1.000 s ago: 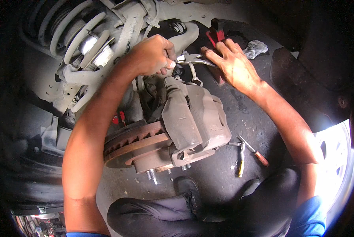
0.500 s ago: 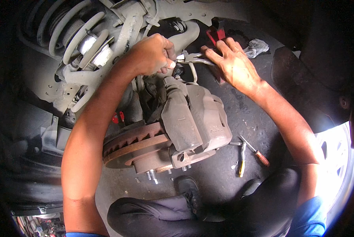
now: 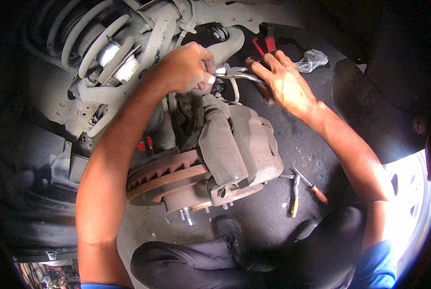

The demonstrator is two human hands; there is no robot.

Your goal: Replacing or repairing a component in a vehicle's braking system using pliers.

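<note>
My right hand (image 3: 287,83) is closed around the handles of a pair of metal pliers (image 3: 234,72), above and beyond the brake caliper (image 3: 242,142). The pliers' jaws point left, toward my left hand (image 3: 192,67). That hand is closed in a pinch right at the jaw tips; what its fingers hold there is hidden. A pale curved hose (image 3: 235,90) runs just below the pliers toward the caliper. The caliper straddles a rusty brake disc (image 3: 169,176), whose hub shows bare wheel studs (image 3: 185,215).
A coil spring (image 3: 97,41) and suspension arms stand at far left. On the floor at right lie a red-handled screwdriver (image 3: 316,191) and a yellow-handled tool (image 3: 295,200). A red object (image 3: 264,44) and crumpled clear plastic (image 3: 313,60) lie beyond my right hand. A wheel (image 3: 408,188) is at far right.
My right hand has shifted slightly down, toward me, still on the pliers' handles. My left hand keeps its pinch at the jaw tips in nearly the same place.
</note>
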